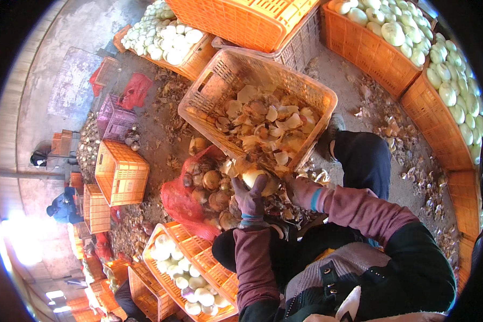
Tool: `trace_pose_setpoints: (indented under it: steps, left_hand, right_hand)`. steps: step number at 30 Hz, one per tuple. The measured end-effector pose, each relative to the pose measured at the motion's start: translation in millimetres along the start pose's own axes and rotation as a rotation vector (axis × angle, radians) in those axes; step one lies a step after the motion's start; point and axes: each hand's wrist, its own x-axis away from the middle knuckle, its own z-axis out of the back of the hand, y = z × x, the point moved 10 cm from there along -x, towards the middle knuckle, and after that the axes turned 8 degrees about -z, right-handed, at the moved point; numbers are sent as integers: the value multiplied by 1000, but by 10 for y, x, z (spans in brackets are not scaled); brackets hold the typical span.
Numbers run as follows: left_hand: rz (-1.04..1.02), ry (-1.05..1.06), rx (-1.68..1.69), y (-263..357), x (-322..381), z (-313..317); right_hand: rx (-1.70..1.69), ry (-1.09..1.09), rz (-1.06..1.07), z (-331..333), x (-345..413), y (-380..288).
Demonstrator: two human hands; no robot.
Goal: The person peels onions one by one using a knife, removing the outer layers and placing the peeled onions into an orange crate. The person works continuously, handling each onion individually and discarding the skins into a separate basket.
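My gloved left hand (250,199) grips a partly peeled onion (257,182), its pale flesh showing between thumb and fingers. Close on the onion's other side is my gloved right hand (300,190), beside loose brown onion skin (279,167); what its fingers hold, if anything, is hidden. Just beyond both hands stands a tilted orange plastic crate (205,102) with onion skins (265,120) inside. Left of my left hand, a red mesh sack (175,201) lies open around several unpeeled brown onions (212,180).
Peeled onions (195,287) fill an orange crate (225,269) at my lower left. Heaped crates (374,48) line the right side, and stacked crates (233,20) stand ahead. Skins litter the concrete floor (342,66). Another person (64,205) is at far left.
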Motion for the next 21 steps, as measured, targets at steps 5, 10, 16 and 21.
trace_pose_setpoints:
  steps: [5,10,16,21]
  left_hand:
    - [33,-7,129,5,-100,-145]
    - [91,41,96,148,32,-112]
    - [135,-40,73,-50,-95,-90]
    - [149,-38,163,-257,-67,25]
  right_hand:
    - [1,98,111,2,-451,-20]
    - [-46,92,187,54,39,-74]
    - [-41,77,97,-171,-552,57]
    - [-567,-395,35,119,-269,-7]
